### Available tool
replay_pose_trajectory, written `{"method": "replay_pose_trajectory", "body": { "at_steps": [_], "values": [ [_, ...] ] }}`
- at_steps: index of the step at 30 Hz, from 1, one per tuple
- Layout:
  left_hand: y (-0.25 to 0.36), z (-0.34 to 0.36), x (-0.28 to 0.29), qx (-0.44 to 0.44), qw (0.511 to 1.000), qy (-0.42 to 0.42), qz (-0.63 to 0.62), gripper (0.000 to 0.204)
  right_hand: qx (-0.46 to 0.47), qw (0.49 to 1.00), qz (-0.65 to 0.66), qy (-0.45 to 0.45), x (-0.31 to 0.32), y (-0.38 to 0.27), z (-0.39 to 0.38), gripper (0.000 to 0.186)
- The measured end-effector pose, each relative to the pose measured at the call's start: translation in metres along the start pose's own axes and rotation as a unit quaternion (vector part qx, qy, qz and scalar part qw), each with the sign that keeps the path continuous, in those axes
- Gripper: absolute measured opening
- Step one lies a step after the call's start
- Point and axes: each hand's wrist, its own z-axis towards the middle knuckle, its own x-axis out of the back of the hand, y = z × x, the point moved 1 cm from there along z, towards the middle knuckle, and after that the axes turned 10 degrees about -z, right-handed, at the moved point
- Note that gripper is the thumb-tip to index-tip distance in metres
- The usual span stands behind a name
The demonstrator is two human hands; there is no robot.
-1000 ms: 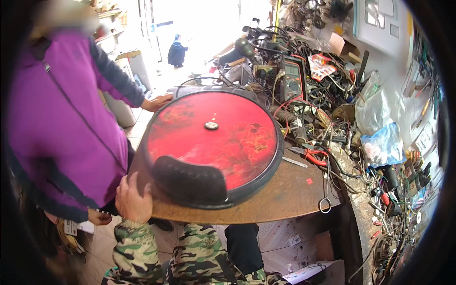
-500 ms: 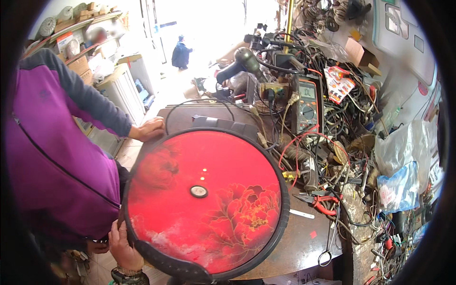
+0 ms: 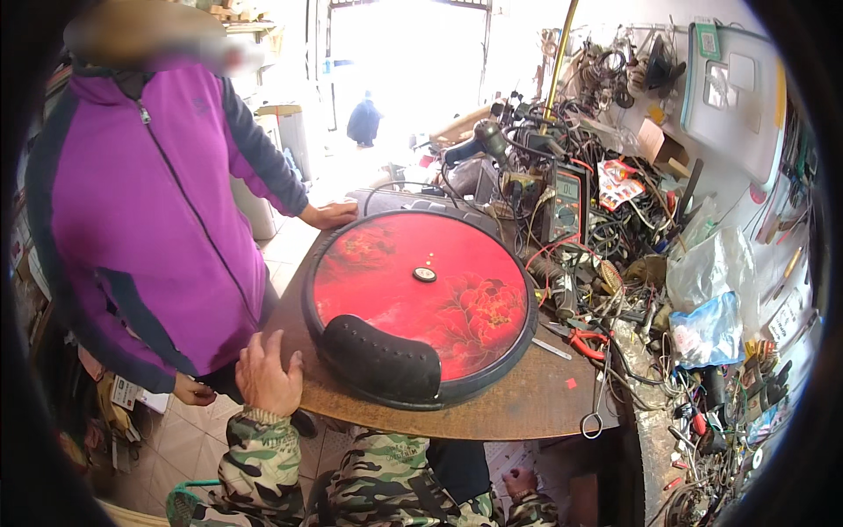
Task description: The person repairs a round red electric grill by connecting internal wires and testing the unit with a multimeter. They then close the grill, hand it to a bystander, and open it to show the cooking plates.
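Observation:
A round appliance with a red, flower-patterned lid (image 3: 378, 263), which looks like an electric griddle, sits on the brown table (image 3: 518, 408). Its broad black handle (image 3: 382, 362) faces my side. Just off the table's left edge, my left hand (image 3: 270, 373) is raised with its fingers apart, holding nothing and apart from the appliance. My right hand (image 3: 520, 481) hangs low beside my lap, below the table's front edge; it is small and shadowed, its fingers mostly hidden.
At the left stands a person in a purple jacket (image 3: 167, 202), one hand (image 3: 332, 215) at the table's far left corner. Pliers (image 3: 584, 341), scissors (image 3: 600, 400), a multimeter (image 3: 569, 204) and tangled cables crowd the right. A heat gun-like tool (image 3: 479, 145) lies behind.
My left hand has let go of the appliance's near left rim and lifted away. The view has tilted and drawn back, and my right hand has come into it.

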Motion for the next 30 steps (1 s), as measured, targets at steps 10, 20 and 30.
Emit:
{"method": "replay_pose_trajectory", "body": {
  "at_steps": [10, 20, 30],
  "values": [
    [0.002, -0.003, 0.000, -0.010, 1.000, 0.019, -0.004, 0.053, 0.263, 0.862, 0.331, 0.281, 0.311, -0.198, -0.086, 0.025],
    [-0.016, -0.012, 0.015, 0.025, 0.999, 0.026, 0.032, 0.049, 0.673, 0.735, 0.087, -0.023, 0.468, -0.347, -0.166, 0.043],
    [-0.024, -0.004, 0.002, 0.007, 1.000, -0.002, 0.012, 0.046, 0.782, 0.599, 0.108, 0.133, 0.413, -0.370, -0.143, 0.031]
  ]
}}
